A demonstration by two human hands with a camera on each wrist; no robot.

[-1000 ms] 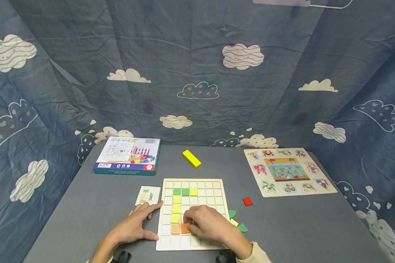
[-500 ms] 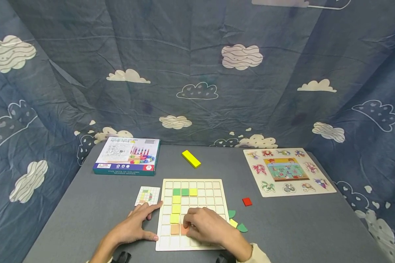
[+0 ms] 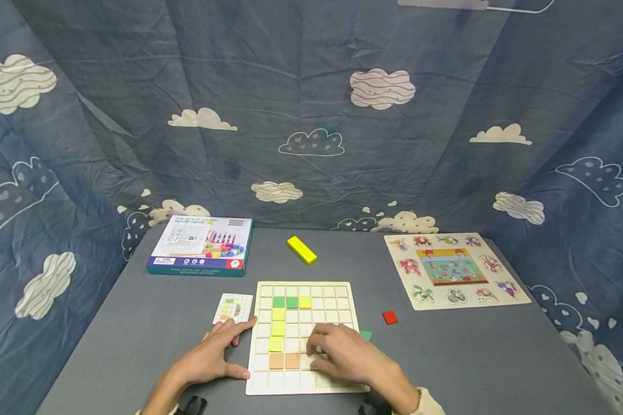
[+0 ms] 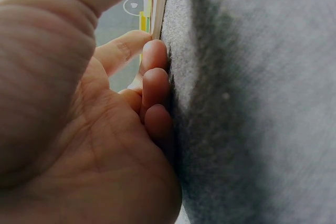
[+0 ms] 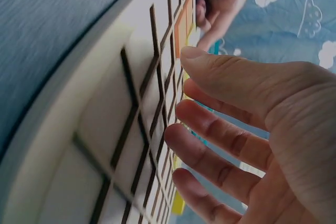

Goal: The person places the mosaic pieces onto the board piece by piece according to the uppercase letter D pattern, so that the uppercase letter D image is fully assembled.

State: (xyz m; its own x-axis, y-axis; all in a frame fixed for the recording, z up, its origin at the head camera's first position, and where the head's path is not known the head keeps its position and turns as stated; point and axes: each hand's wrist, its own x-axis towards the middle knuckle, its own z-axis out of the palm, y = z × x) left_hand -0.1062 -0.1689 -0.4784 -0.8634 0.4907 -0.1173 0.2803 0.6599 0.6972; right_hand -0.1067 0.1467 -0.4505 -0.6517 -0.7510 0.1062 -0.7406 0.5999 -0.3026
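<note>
A white gridded board (image 3: 332, 302) lies on the table in the head view. Green tiles (image 3: 292, 302), yellow tiles (image 3: 277, 329) and two orange tiles (image 3: 292, 361) sit in its cells. My left hand (image 3: 207, 357) lies at the board's left side, thumb and index fingertip at its edge; the other fingers rest low by the table in the left wrist view. Just right of the orange tiles, my right hand (image 3: 348, 357) hovers over the board. Its thumb and loosely bent fingers are apart with nothing between them in the right wrist view.
A small pattern card (image 3: 233, 305) lies by the left hand. Right of the board are a red tile (image 3: 390, 317) and a partly hidden green piece (image 3: 366, 335). Farther back are a box (image 3: 202, 245), a yellow block (image 3: 301, 250) and a picture puzzle (image 3: 405, 271).
My right hand has let go of the second orange tile and drawn off to the right. That tile now lies flat in its cell beside the first. The left hand has stayed put.
</note>
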